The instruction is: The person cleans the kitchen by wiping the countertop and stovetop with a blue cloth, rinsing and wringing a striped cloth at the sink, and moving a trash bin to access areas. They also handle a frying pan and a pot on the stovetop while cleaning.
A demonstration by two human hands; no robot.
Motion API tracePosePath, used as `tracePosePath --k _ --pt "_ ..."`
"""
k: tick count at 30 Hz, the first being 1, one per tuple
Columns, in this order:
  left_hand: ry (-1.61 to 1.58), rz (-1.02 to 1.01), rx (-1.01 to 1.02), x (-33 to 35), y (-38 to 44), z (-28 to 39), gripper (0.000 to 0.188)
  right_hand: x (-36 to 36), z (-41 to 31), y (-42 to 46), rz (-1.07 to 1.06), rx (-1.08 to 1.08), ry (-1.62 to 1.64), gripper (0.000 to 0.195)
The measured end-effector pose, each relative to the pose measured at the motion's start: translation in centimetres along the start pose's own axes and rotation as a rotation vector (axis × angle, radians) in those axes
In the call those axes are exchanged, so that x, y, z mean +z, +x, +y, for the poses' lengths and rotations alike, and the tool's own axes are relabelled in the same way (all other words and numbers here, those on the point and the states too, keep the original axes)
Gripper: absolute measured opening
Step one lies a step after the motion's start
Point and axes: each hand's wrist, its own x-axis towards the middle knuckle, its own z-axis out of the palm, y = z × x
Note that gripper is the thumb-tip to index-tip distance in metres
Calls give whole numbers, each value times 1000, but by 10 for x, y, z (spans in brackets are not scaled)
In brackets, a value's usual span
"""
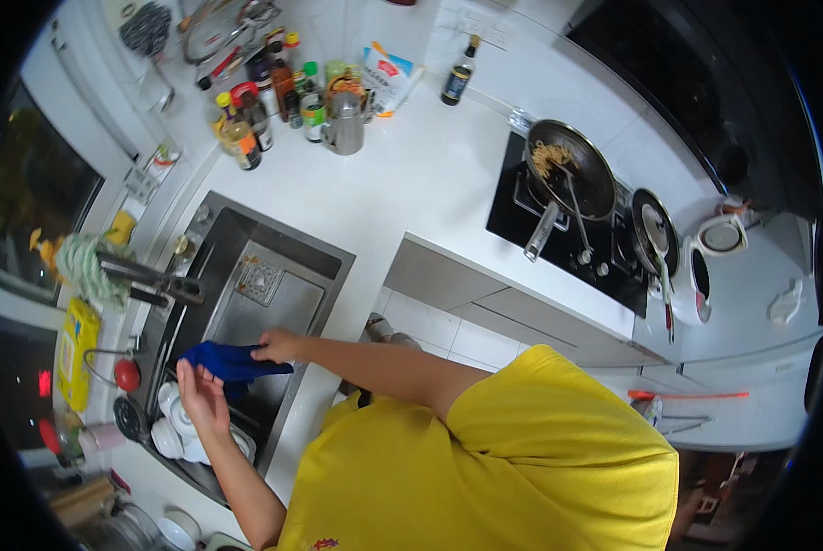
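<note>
A dark blue cloth (229, 361) is stretched over the stainless steel sink (346, 265). My right hand (278, 346) pinches its right part between thumb and fingers, and a loose corner hangs past the hand. At the cloth's left end is my left hand (203, 399), palm turned up and bare, fingers bent against the fabric. Whether those fingers grip the cloth or only touch it is unclear. Below the left hand, white bowls and dishes (168, 437) are stacked at the near end of the sink. The faucet (177, 286) reaches over the basin from the left.
Sauce bottles (284, 82) and a metal pot (346, 124) crowd the back corner. On the cooktop (504, 200) sits a wok (590, 169) with food and a spatula; a second pan (659, 227) is beside it. A yellow wipes pack (77, 355) lies by the window.
</note>
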Motion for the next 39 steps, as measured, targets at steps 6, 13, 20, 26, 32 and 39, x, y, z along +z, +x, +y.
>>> tracePosePath --k 6,13,20,26,32,39 --pt "-70 -164 90 -11 -6 20 17 29 -10 -22 -146 82 334 45" --pt "209 -57 184 -20 -2 37 47 3 -21 -14 233 -324 -85 24" --pt "640 358 156 -118 19 15 45 -38 -65 -42 427 -685 -219 28" --pt "745 220 216 -122 25 11 47 -60 -77 -52 360 -814 -298 25" --pt "626 141 48 -89 42 33 33 -90 -115 -61 280 -502 -322 23" --pt "785 13 131 -62 33 41 32 -112 -145 -76 81 -369 -162 16"
